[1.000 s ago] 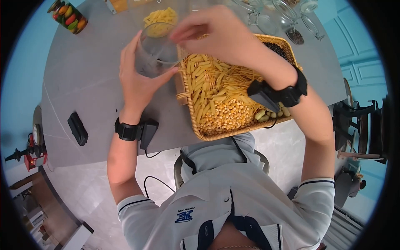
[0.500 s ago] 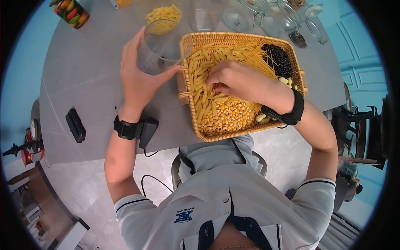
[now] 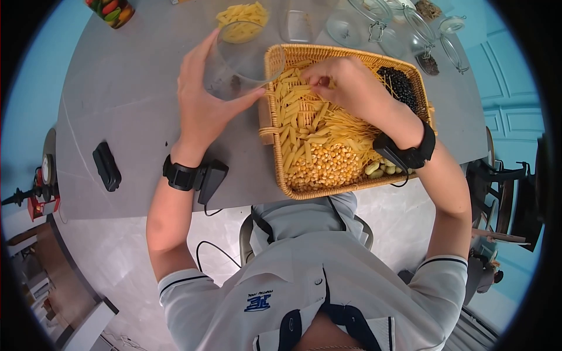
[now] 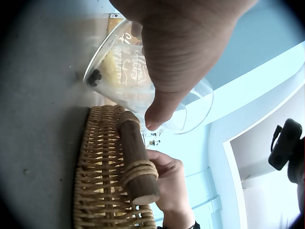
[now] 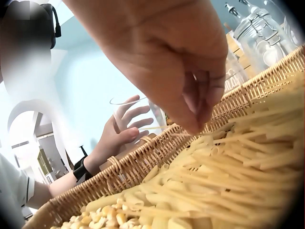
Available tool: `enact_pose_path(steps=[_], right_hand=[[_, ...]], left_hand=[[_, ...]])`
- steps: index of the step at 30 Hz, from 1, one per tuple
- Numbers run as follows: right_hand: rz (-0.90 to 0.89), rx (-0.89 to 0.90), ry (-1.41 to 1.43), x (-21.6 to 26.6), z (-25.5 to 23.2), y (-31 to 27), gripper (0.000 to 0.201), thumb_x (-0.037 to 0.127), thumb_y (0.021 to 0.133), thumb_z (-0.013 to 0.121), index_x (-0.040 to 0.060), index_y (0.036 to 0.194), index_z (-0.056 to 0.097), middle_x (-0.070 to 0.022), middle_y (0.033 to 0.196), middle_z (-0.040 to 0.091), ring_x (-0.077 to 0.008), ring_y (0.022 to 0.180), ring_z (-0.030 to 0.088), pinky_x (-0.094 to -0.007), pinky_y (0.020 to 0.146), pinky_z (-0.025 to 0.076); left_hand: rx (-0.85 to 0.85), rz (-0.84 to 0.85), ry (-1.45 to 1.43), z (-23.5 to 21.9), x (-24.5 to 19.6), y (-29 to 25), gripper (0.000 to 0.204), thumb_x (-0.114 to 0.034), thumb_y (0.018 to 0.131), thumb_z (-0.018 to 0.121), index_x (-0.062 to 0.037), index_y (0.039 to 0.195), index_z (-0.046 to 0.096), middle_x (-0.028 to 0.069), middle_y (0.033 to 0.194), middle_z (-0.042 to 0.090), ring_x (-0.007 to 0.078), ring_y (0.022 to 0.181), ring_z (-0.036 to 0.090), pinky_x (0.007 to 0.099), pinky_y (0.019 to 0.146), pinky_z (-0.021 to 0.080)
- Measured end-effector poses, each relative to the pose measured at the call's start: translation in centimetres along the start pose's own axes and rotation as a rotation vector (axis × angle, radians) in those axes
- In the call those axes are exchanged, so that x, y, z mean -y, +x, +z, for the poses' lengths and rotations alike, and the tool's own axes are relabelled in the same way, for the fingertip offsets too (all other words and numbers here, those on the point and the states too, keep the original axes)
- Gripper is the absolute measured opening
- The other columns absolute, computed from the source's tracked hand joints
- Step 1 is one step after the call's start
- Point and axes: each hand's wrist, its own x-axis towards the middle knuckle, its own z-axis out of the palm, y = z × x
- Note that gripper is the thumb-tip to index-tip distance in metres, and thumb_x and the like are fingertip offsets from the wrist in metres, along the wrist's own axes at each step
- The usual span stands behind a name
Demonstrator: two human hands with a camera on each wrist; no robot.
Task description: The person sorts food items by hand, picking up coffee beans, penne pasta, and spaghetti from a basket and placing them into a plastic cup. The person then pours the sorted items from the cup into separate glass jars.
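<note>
My left hand (image 3: 202,102) grips a clear glass jar (image 3: 249,50), thumb and fingers spread round its side, beside the basket's left end. A few small dark pieces (image 4: 94,78) show inside the jar in the left wrist view. Over the wicker basket (image 3: 271,158) is my right hand (image 3: 345,85), its thumb and fingertips pinched together low above the penne (image 5: 205,157). Thin pale pasta strands (image 5: 152,128) stick out from those fingertips in the right wrist view. Long thin pasta, corn kernels (image 3: 322,167), black beans (image 3: 399,85) and peanuts (image 3: 380,169) also lie in the basket.
Behind the jar sits a clear container of penne (image 3: 243,20). Open clip-top jars (image 3: 377,20) stand at the back right, a jar of colourful peppers (image 3: 114,11) at the back left. A black case (image 3: 106,167) lies on the grey table (image 3: 134,128) at the left.
My right hand has gone from the jar's mouth down to the pasta, then shifted slightly up and left within the basket. My left hand keeps its grip on the jar.
</note>
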Motion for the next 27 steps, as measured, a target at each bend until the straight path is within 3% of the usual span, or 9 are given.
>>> enact_pose_path(steps=[5,8,11,14,15,21,24,27], right_hand=[[0.172,-0.046,-0.279,-1.1,-1.0,0.2,0.025,-0.004,0.078,0.073,-0.0019,0.103,0.073,-0.0174,0.1,0.073,-0.0292,0.087,0.072,-0.0361,0.074,0.058],[0.091,-0.163,-0.356,-1.8,-0.7,-0.5,0.023,-0.004,0.078,0.073,-0.0012,0.101,0.074,-0.0159,0.097,0.072,-0.0303,0.086,0.071,-0.0368,0.076,0.057],[0.029,0.083,-0.075,-0.1,-1.0,-0.8,0.019,-0.002,0.078,0.073,-0.0004,0.096,0.074,-0.0145,0.093,0.071,-0.0327,0.086,0.069,-0.0391,0.079,0.056],[-0.178,0.251,0.068,2.2,0.4,-0.9,0.015,0.001,0.078,0.075,-0.0004,0.092,0.073,-0.0137,0.087,0.069,-0.0332,0.087,0.067,-0.0404,0.081,0.054],[-0.133,0.299,-0.007,2.5,1.0,-1.0,0.014,0.003,0.078,0.076,-0.0004,0.091,0.073,-0.0139,0.093,0.07,-0.0331,0.091,0.067,-0.0408,0.082,0.054],[-0.099,0.221,-0.035,2.0,2.0,-1.2,0.014,0.005,0.08,0.075,0.0006,0.093,0.074,-0.0142,0.104,0.069,-0.034,0.098,0.067,-0.0402,0.086,0.054],[-0.074,0.132,-0.124,1.8,2.2,-1.5,0.01,0.005,0.079,0.073,0.0016,0.088,0.074,-0.0133,0.096,0.069,-0.0344,0.096,0.067,-0.0428,0.082,0.055],[-0.113,0.16,-0.157,2.0,1.9,-1.2,0.012,0.008,0.078,0.074,0.0028,0.09,0.075,-0.0118,0.099,0.069,-0.0333,0.097,0.067,-0.0426,0.083,0.056]], left_hand=[[-0.006,-0.001,-0.005,0.0,0.1,-0.1,0.097,-0.027,0.062,0.095,-0.0099,0.145,0.048,0.0104,0.136,0.058,0.0294,0.124,0.054,0.0418,0.104,0.043],[-0.01,-0.003,-0.004,0.1,0.0,-0.1,0.097,-0.027,0.062,0.096,-0.0098,0.145,0.049,0.0103,0.135,0.058,0.0291,0.123,0.055,0.0416,0.104,0.043],[-0.01,0.001,-0.005,0.0,0.0,0.0,0.097,-0.028,0.062,0.095,-0.0098,0.145,0.049,0.0101,0.135,0.058,0.0288,0.122,0.055,0.0415,0.103,0.044],[-0.015,0.012,-0.008,0.1,0.1,0.0,0.097,-0.028,0.062,0.095,-0.0099,0.145,0.049,0.01,0.134,0.059,0.0286,0.122,0.056,0.0415,0.103,0.044],[-0.017,0.016,-0.009,0.1,0.1,0.0,0.097,-0.028,0.062,0.095,-0.0099,0.145,0.049,0.0099,0.134,0.059,0.0285,0.122,0.056,0.0415,0.103,0.044],[-0.004,0.003,0.0,0.0,0.0,0.0,0.097,-0.029,0.062,0.095,-0.0103,0.145,0.049,0.0093,0.134,0.059,0.0282,0.123,0.055,0.042,0.103,0.043],[-0.013,0.014,-0.009,0.1,0.1,0.0,0.097,-0.029,0.062,0.095,-0.0108,0.145,0.048,0.0091,0.135,0.058,0.0283,0.124,0.055,0.0423,0.103,0.043],[-0.013,0.011,-0.008,0.1,0.2,-0.1,0.097,-0.029,0.062,0.096,-0.011,0.145,0.049,0.0089,0.135,0.058,0.0285,0.124,0.054,0.0423,0.103,0.043]])
